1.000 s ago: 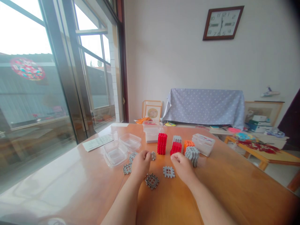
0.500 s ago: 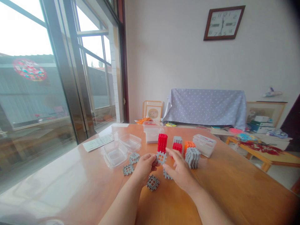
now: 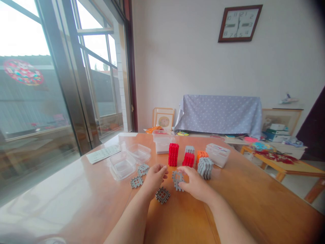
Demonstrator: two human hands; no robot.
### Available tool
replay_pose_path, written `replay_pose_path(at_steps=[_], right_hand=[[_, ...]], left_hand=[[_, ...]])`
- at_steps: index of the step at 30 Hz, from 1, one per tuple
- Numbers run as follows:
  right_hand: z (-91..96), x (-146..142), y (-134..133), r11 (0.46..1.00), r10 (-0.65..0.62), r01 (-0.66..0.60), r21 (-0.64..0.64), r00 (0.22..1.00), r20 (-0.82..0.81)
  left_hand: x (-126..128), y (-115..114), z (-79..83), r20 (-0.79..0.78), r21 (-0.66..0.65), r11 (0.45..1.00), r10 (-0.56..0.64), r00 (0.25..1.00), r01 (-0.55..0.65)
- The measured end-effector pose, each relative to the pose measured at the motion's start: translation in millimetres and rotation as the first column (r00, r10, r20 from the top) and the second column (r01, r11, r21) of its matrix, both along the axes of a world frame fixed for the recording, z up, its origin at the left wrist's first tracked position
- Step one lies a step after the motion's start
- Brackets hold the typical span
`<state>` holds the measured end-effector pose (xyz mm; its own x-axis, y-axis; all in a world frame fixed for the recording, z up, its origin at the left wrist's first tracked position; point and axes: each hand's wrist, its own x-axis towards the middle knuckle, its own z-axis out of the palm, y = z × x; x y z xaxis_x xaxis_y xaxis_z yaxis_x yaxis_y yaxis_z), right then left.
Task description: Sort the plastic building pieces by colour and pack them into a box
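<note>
My left hand [image 3: 156, 178] has its fingers curled together, and nothing shows between them. My right hand [image 3: 193, 183] has its thumb and fingers around the edge of grey interlocking plastic tiles [image 3: 177, 179], square pieces with notched edges and window-like holes. Part of them is hidden behind the fingers. A loose grey tile [image 3: 162, 195] lies just below my left hand. Two more, an upper grey tile [image 3: 143, 169] and a lower grey tile [image 3: 136, 182], lie to its left. Directly behind the hands stands a tall stack of red tiles [image 3: 173, 155].
Right of the red stack stand a shorter red block [image 3: 188, 159], an orange stack [image 3: 202, 156] and a grey stack [image 3: 205, 168]. A lidded clear box [image 3: 217, 155] is behind them. An open clear container [image 3: 122, 165], its lid [image 3: 138, 153] and a paper sheet [image 3: 103, 154] lie left.
The grey tile that my left hand held up is no longer in it. My left hand has drawn away to the left, and my right hand has closed in on the grey tiles. The view has shifted slightly.
</note>
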<state>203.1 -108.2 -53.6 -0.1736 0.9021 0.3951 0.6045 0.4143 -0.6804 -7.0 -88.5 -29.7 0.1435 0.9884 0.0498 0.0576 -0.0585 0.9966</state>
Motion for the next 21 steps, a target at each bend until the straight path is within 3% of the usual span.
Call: replay_pose_path(at_steps=[4, 9, 15, 21], right_hand=[[-2.0, 11.3, 2.5, 0.999, 0.018, -0.019, -0.040, 1.000, -0.021], [-2.7, 19.5, 3.1, 0.997, 0.023, -0.017, -0.081, 0.998, 0.063], [-4.2, 16.6, -0.6, 0.991, 0.060, -0.033, -0.133, 0.978, 0.202], [-3.8, 14.5, -0.3, 0.992, 0.072, -0.045, -0.118, 0.968, 0.242]], left_hand=[[-3.3, 0.6, 3.0, -0.036, 0.012, 1.000, 0.019, 0.999, -0.018], [-5.6, 0.6, 5.3, -0.027, 0.029, 0.998, 0.049, 0.998, -0.048], [-6.9, 4.4, 1.3, -0.014, 0.019, 0.998, 0.055, 0.998, -0.055], [-6.8, 8.0, -3.3, -0.025, 0.023, 0.999, 0.042, 0.999, -0.041]])
